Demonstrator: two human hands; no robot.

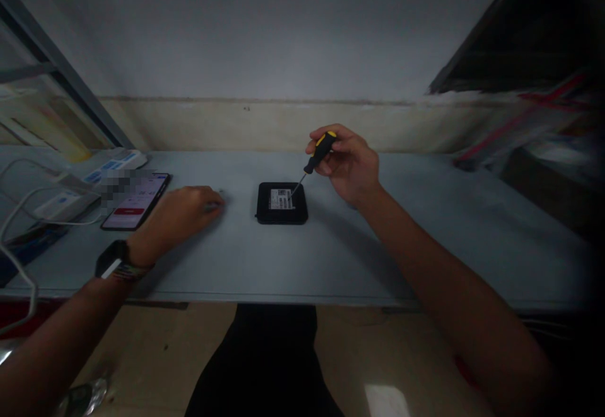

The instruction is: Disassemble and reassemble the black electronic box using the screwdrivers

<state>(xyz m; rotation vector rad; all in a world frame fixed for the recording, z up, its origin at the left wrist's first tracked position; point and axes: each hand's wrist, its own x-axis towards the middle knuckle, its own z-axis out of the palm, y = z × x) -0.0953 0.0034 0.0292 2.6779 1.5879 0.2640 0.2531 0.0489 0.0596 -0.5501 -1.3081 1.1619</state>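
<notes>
A black square box (pixel 297 217) with a white printed label (pixel 280 199) lies flat on the table. My right hand (pixel 354 162) grips a screwdriver (pixel 322 151) by its black and yellow handle, tilted so that its shaft slants down to the left. The tip is over the label's right side; whether it touches, I cannot tell. My left hand (pixel 186 212) rests on the table left of the box, fingers curled together. A small dark patch shows at its fingertips, too blurred to name. A dark watch is on the left wrist.
A phone (pixel 137 201) with a lit screen lies beside my left hand, against a white power strip (pixel 61 204) with white cables. The grey-blue table (pixel 265 266) meets a wall (pixel 283 39) at the back. Blurred items with red edges stand at the far right.
</notes>
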